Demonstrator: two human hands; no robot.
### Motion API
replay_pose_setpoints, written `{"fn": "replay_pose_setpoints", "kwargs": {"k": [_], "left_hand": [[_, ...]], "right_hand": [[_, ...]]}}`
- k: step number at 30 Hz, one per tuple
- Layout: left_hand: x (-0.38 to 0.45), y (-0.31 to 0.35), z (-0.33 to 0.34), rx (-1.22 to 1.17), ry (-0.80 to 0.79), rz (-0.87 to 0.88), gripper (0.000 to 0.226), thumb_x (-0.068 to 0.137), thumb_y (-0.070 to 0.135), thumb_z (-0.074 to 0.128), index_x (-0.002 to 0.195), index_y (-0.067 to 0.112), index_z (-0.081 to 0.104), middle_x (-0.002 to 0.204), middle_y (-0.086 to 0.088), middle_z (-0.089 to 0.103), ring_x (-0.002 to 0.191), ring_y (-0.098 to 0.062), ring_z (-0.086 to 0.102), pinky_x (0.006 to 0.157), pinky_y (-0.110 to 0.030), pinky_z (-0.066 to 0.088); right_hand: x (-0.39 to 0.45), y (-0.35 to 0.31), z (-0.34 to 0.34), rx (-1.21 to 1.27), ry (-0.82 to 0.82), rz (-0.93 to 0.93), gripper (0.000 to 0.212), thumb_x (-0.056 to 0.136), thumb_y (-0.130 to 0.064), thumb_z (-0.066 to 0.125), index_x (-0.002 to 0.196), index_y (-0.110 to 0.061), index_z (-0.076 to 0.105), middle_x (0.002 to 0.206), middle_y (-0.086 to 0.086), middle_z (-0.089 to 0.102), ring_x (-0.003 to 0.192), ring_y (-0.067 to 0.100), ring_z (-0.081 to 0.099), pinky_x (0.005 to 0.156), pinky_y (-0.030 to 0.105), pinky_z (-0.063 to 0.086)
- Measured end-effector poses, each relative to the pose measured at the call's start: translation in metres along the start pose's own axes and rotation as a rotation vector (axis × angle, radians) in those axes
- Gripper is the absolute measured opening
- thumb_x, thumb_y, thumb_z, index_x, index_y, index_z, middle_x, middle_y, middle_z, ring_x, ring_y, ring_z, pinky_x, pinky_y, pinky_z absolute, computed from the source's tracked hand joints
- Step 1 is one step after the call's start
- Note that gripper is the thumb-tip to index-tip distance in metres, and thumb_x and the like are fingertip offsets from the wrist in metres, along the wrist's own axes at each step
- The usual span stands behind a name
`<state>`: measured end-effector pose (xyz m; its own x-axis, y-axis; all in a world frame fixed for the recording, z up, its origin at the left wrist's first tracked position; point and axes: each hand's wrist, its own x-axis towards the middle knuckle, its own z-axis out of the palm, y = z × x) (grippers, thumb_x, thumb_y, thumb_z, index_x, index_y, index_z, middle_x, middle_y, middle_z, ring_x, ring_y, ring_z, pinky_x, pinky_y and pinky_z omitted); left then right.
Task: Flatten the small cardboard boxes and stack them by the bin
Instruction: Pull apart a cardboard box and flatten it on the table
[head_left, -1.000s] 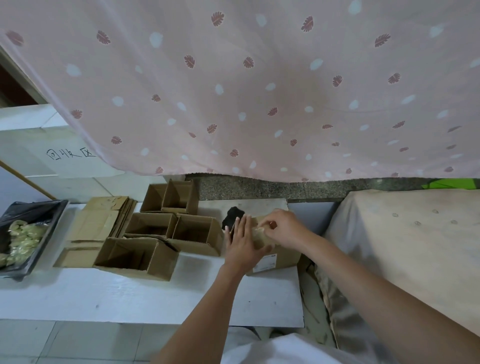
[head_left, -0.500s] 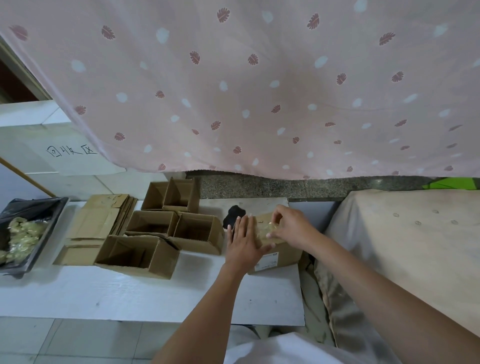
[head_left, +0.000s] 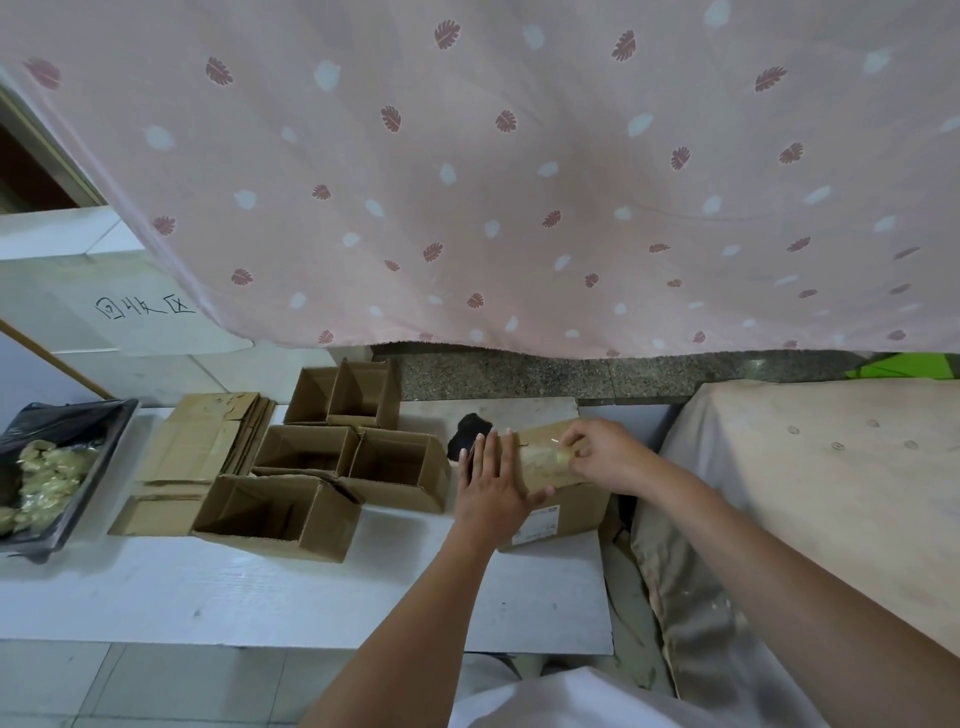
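Our count: six boxes standing, one flat stack, one bin, two hands.

We count one closed box (head_left: 563, 512) under both hands, the left hand (head_left: 493, 491) flat on it and the right hand (head_left: 605, 457) pinching at its top. Left of that grip we count five open boxes: two at the back (head_left: 311, 397) (head_left: 366, 392), two in the middle (head_left: 306, 452) (head_left: 400, 470), one nearest us (head_left: 275, 517). Farther left lies one stack of flattened boxes (head_left: 202, 447), whose sheets we cannot count, then one bin (head_left: 111, 431).
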<state>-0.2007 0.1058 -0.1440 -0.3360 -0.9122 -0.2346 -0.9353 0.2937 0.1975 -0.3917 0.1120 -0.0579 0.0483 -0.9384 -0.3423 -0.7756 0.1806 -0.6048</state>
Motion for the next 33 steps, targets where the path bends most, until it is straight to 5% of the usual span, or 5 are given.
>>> {"fn": "replay_pose_setpoints", "kwargs": {"k": [8,13,18,26,33], "left_hand": [[-0.006,0.009,0.001,0.029,0.005,0.056,0.095,0.097,0.071,0.016,0.156,0.005,-0.018,0.164,-0.013,-0.022,0.151,-0.025,-0.024,0.121,-0.038,-0.017],[-0.005,0.02,0.001,-0.01,-0.01,0.065,0.088,0.103,0.06,0.023,0.156,0.001,-0.013,0.165,-0.016,-0.019,0.152,-0.026,-0.022,0.122,-0.038,-0.015],[-0.006,0.016,0.004,-0.01,0.046,0.047,0.088,0.102,0.063,0.021,0.156,0.004,-0.015,0.165,-0.013,-0.019,0.152,-0.025,-0.021,0.12,-0.036,-0.017],[-0.002,0.016,0.009,0.025,0.039,0.065,0.085,0.1,0.066,0.017,0.156,0.014,-0.021,0.164,-0.012,-0.024,0.15,-0.025,-0.027,0.121,-0.039,-0.018],[-0.003,0.019,0.0,0.022,0.01,0.063,0.085,0.101,0.063,0.02,0.157,0.013,-0.018,0.165,-0.013,-0.021,0.151,-0.026,-0.023,0.122,-0.039,-0.013]], "right_hand": [[0.007,-0.012,0.019,-0.039,0.034,-0.09,0.033,0.083,-0.021,0.076,0.108,-0.029,0.056,0.09,-0.006,0.051,0.078,0.013,0.053,0.061,0.021,0.039],[0.013,-0.012,0.021,-0.039,0.03,-0.064,0.017,0.085,-0.03,0.078,0.1,-0.022,0.073,0.108,-0.001,0.043,0.095,0.013,0.049,0.093,0.031,0.048],[0.006,-0.005,0.012,-0.069,0.091,-0.026,0.042,0.069,-0.035,0.089,0.08,-0.025,0.05,0.088,-0.008,0.05,0.079,0.013,0.049,0.059,0.023,0.034],[-0.001,0.012,-0.006,-0.019,0.19,0.025,0.043,0.079,-0.037,0.081,0.082,-0.023,0.041,0.078,-0.001,0.052,0.066,0.013,0.045,0.053,0.027,0.03],[0.004,0.008,0.007,0.048,0.128,0.096,0.02,0.092,-0.034,0.07,0.103,-0.018,0.064,0.124,0.01,0.062,0.104,0.023,0.059,0.078,0.027,0.041]]}}
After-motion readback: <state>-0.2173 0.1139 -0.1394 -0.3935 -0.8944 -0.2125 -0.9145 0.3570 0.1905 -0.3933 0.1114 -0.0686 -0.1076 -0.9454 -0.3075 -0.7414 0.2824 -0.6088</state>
